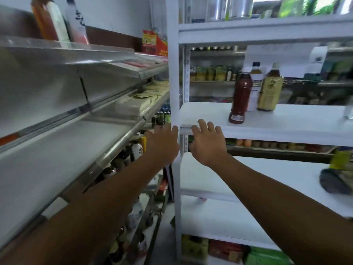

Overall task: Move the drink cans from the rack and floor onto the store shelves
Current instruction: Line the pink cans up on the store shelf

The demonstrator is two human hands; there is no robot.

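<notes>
As nothing is grasped, the left hand (162, 148) and right hand (208, 145) are held released before the white flat shelf (286, 121).

Two bare hands and forearms are showing, and nothing worn is coming into view.
The left hand (162, 145) and the right hand (208, 145) are showing their uncovered backs to the head camera. The left forearm (107, 197) and the right forearm (277, 197) are running bare from the wrists down to the lower edge of the view. Motion is blurring the fingers (202, 125), so nails and finer marks are staying unreadable.
</notes>
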